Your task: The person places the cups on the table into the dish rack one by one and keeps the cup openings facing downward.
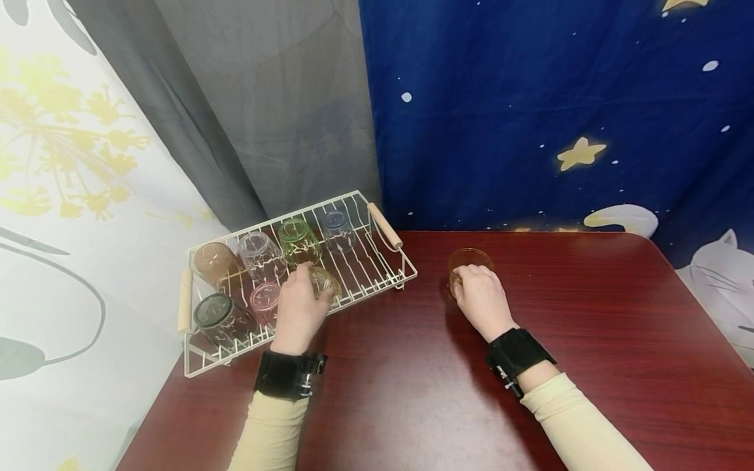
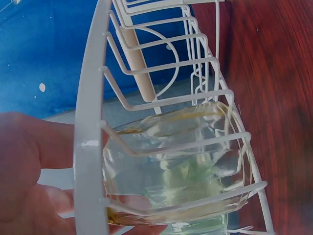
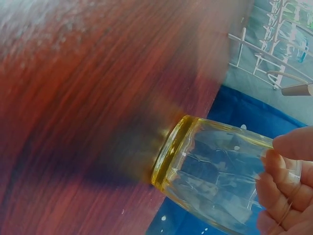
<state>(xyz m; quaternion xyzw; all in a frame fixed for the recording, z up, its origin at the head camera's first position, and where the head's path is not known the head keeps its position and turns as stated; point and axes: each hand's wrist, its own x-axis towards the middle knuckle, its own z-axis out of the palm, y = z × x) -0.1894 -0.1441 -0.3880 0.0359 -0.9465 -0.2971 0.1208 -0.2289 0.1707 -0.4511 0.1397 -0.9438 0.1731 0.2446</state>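
My left hand (image 1: pixel 300 304) reaches over the front of the white wire rack (image 1: pixel 377 288) and grips a pale yellow drinking glass (image 1: pixel 330 284) there. That glass stands upside down behind the rack's front wires, its open end low in the left wrist view, fingers and thumb around the upper end. To the right of the rack, my right hand (image 1: pixel 483 297) holds a second yellow glass (image 3: pixel 215 171) by its rim. Its thick yellow base faces the red-brown tabletop (image 3: pixel 98 122), close over or on it. The palm covers part of this glass in the head view.
Several upturned glasses sit in the rack: brown (image 1: pixel 215 261), clear (image 1: pixel 259 255), green (image 1: pixel 299 242), blue (image 1: pixel 338 232), pink (image 1: pixel 265 299) and dark grey (image 1: pixel 220 317). Wooden handles (image 1: pixel 385 226) cap both rack ends. Grey and blue curtains (image 1: pixel 501 118) hang behind the table.
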